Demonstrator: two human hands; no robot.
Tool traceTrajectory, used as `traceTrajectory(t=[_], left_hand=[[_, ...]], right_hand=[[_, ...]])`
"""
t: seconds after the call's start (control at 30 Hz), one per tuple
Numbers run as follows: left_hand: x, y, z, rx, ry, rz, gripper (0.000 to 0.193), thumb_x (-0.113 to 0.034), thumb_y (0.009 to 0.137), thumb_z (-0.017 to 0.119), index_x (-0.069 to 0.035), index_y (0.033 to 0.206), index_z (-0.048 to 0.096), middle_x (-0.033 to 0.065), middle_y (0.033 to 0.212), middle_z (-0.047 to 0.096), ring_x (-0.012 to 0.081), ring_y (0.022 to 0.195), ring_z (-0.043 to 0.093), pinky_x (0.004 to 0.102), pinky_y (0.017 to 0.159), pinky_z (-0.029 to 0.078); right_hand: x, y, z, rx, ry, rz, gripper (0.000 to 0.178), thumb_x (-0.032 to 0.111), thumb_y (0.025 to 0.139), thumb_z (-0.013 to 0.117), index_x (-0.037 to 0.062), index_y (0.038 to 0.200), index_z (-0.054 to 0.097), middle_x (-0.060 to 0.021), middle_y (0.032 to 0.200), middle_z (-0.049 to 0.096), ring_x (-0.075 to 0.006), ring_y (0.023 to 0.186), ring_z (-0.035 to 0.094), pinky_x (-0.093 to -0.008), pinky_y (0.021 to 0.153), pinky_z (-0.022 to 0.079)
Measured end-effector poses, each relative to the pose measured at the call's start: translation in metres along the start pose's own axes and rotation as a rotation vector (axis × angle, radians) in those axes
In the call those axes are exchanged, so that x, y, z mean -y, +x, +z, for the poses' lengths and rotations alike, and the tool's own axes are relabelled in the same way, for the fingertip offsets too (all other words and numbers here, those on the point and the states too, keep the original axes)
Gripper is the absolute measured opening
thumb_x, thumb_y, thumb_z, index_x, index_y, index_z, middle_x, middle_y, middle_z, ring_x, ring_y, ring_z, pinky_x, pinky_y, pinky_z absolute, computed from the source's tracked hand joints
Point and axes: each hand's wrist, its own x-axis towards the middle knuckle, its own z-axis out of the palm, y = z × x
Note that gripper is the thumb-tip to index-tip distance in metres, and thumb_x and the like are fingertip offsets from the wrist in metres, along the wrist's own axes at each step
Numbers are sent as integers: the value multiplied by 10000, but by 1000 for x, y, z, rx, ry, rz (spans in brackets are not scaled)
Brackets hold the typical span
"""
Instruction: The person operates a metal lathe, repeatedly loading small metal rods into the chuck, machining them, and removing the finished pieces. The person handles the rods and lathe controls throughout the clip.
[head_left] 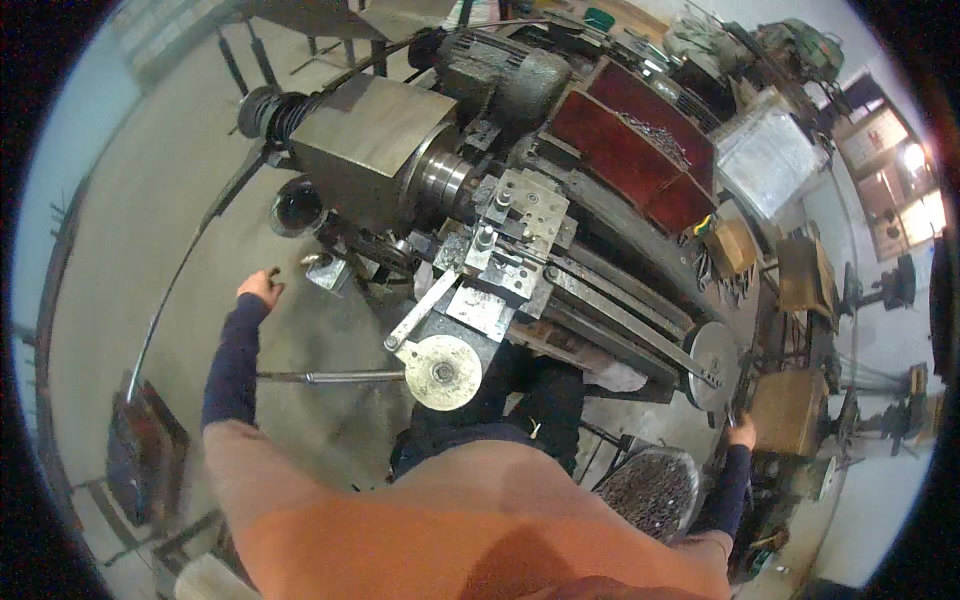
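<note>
**Lathe (500, 262) attended from both ends, neither grip confirmed**

We find the lathe running diagonally across the centre of the frame, its boxy metal housing (375, 125) at upper left and its bed rails (620, 312) descending to the right. The bright spindle (445, 182) sits beside that housing; we cannot make out any workpiece in it. The tool post (535, 215) stands on the carriage next to the spindle, and a pale round disc (443, 372) lies below it.

The person's right hand (742, 433), at the right of the frame, is just beside the lower edge of a grey handwheel (708, 362). Its fingers look curled near a slim rod, but we cannot tell whether they grasp it. The left hand (262, 289), at middle left, is held away from the machine with fingers bent; whether it holds something small, we cannot tell.

We note a red tray (610, 150) bearing loose metal bits at upper right, and a container of dark chips (650, 490) at lower right.

In our judgement, the step in hand is working or setting the machine's controls. The next move seems to call for a sure right-hand hold at the handwheel, with the left hand clear of the spindle.
</note>
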Motion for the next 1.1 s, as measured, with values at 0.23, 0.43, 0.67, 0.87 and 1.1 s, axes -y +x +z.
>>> traceTrajectory(t=[0.23, 0.43, 0.67, 0.87, 1.1], left_hand=[[56, -136, 19, -102, -803, -466, 390, -293, 776, 620, 37, 980, 583, 155, 713, 617, 206, 529, 594, 327, 453, 492], [61, -151, 115, -831, -986, -697, 270, -138, 761, 541, 37, 964, 575, 111, 768, 561, 155, 591, 513, 291, 515, 436], [65, -96, 104, -795, -1047, -625, 238, -40, 726, 484, 12, 938, 580, 79, 802, 568, 156, 609, 500, 270, 547, 416], [33, -86, 82, -765, -1101, -617, 220, -52, 740, 489, 23, 929, 572, 54, 746, 537, 147, 637, 515, 267, 571, 428], [29, -86, 77, -734, -1254, -650, 239, -32, 754, 449, 50, 962, 533, 105, 766, 493, 200, 524, 519, 326, 431, 497]], right_hand=[[-69, 13, 36, 180, -336, 403, 402, 280, 703, 631, 26, 1013, 590, -169, 979, 619, -314, 935, 589, -408, 819, 463], [-55, -44, 63, 24, -299, 755, 383, 262, 677, 645, 72, 1008, 610, -164, 1039, 601, -325, 1012, 549, -426, 835, 439], [12, -108, 46, 95, -160, 596, 382, 299, 679, 611, 58, 975, 628, -182, 1000, 611, -339, 957, 572, -420, 813, 451], [7, -121, 62, 7, -133, 540, 376, 308, 665, 635, 20, 906, 631, -220, 928, 615, -359, 889, 592, -431, 761, 472], [35, -132, 47, 8, -93, 540, 344, 279, 676, 589, 41, 917, 647, -212, 925, 616, -354, 920, 580, -418, 794, 455]])
